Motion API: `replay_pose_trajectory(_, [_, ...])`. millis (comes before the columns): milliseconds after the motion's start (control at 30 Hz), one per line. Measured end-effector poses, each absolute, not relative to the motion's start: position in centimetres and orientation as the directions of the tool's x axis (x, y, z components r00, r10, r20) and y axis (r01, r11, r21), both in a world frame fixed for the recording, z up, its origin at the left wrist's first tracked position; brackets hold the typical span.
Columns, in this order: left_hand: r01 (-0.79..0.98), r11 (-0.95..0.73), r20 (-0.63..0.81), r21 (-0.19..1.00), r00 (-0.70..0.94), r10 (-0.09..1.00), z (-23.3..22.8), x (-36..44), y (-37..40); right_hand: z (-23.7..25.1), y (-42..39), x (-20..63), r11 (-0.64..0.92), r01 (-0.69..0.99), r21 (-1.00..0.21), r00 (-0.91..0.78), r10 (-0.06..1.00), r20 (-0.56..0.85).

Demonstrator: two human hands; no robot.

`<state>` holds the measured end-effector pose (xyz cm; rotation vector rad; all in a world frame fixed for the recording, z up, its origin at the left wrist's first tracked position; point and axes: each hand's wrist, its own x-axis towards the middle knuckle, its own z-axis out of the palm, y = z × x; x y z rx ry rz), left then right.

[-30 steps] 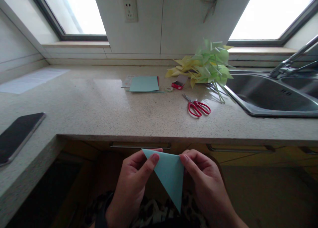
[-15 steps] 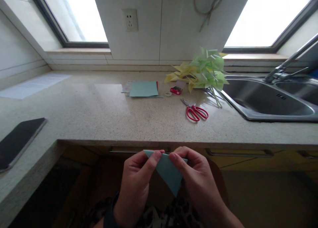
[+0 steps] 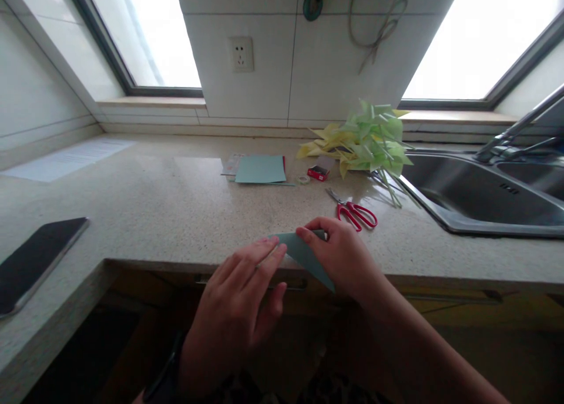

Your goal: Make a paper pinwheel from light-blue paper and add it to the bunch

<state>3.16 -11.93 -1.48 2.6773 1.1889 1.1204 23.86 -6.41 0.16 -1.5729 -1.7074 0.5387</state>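
A light blue paper folded into a triangle lies partly on the front edge of the speckled countertop, its point hanging over the edge. My right hand pinches its top edge with thumb and fingers. Spread flat, my left hand has its fingertips resting on the left corner of the paper.
Red-handled scissors lie just behind my right hand. Farther back are a stack of blue paper sheets, a small red box, a tape roll and a bunch of yellow and green paper pinwheels. A steel sink is at right, a dark phone at left.
Both hands have carried the folded paper up from below the counter edge and set it on the countertop. My left hand has flattened out.
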Motion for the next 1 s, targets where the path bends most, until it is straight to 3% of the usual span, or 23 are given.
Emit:
replay_pose_trajectory(233, [0.75, -0.636, 0.407, 0.181, 0.531, 0.743, -2.9, 4.0, -10.1, -1.0, -3.8, 23.0, 0.283, 0.795, -0.536, -0.146, 0.948, 0.284])
replay_pose_trajectory(433, [0.767, -0.613, 0.429, 0.19, 0.497, 0.755, -3.3, 3.6, -9.9, -0.4, -4.8, 22.9, 0.353, 0.856, -0.379, -0.211, 0.906, 0.368])
replay_pose_trajectory(567, [0.761, -0.632, 0.471, 0.147, 0.508, 0.721, -3.9, 3.8, -9.7, 0.2, -6.7, 21.4, 0.541, 0.787, -0.296, -0.414, 0.82, 0.396])
replay_pose_trajectory(633, [0.752, -0.65, 0.484, 0.11, 0.531, 0.695, -4.2, 3.9, -9.7, 0.3, -7.7, 20.6, 0.624, 0.708, -0.331, -0.506, 0.775, 0.379])
replay_pose_trajectory(767, [0.764, -0.64, 0.539, 0.084, 0.506, 0.674, -4.3, 3.8, -9.7, -0.2, -8.7, 19.7, 0.616, 0.661, -0.429, -0.574, 0.783, 0.239])
replay_pose_trajectory(1000, [0.779, -0.625, 0.536, 0.048, 0.508, 0.674, -4.0, 3.8, -9.5, -1.2, -8.6, 20.2, 0.596, 0.711, -0.372, -0.571, 0.799, 0.19])
